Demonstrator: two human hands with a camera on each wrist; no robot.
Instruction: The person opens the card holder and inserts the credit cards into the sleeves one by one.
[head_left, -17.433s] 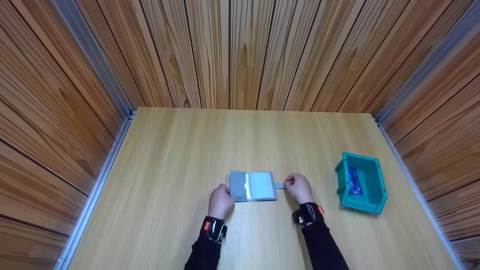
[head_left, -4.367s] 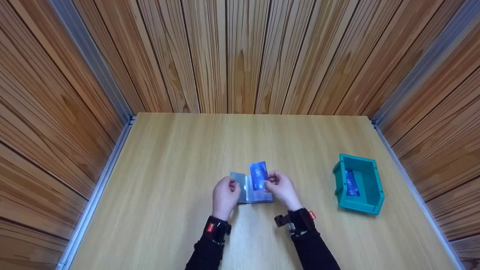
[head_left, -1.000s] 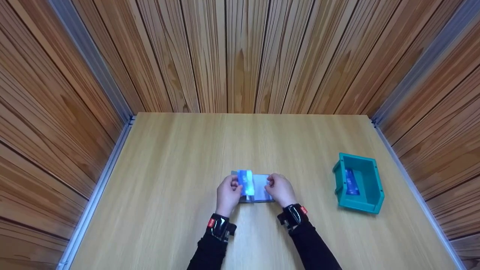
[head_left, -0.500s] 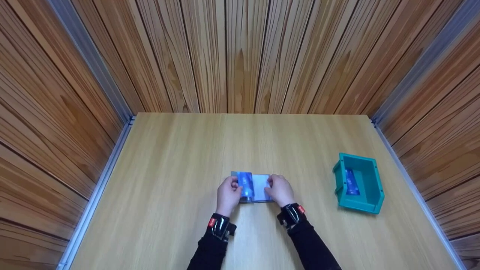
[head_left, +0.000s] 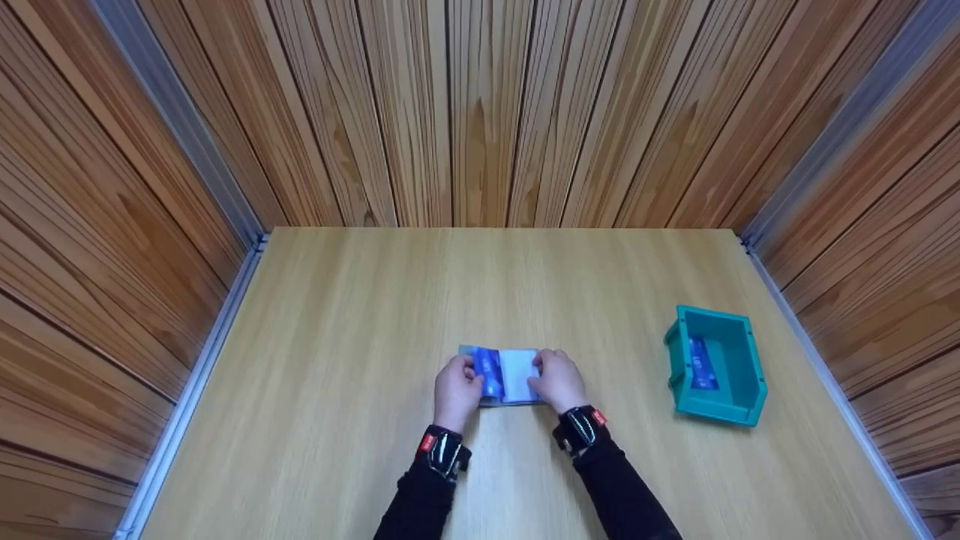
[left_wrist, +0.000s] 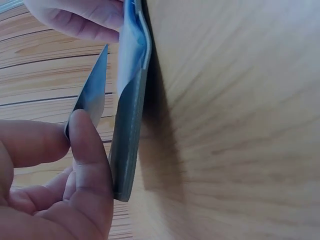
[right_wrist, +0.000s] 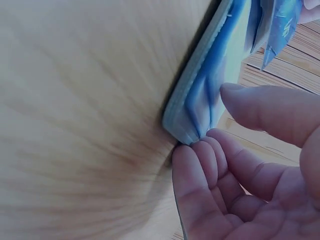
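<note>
Though two hands (head_left: pixel 456 394) (head_left: pixel 561 381), one wallet (head_left: pixel 519 375)

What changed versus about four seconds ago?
The blue printed rectangular card moved left: the right hand let go of it and now grips the right edge of the open grey bifold wallet; the left hand pinches the card over its left half. Unchanged: teal plastic bin, second blue card inside.
</note>
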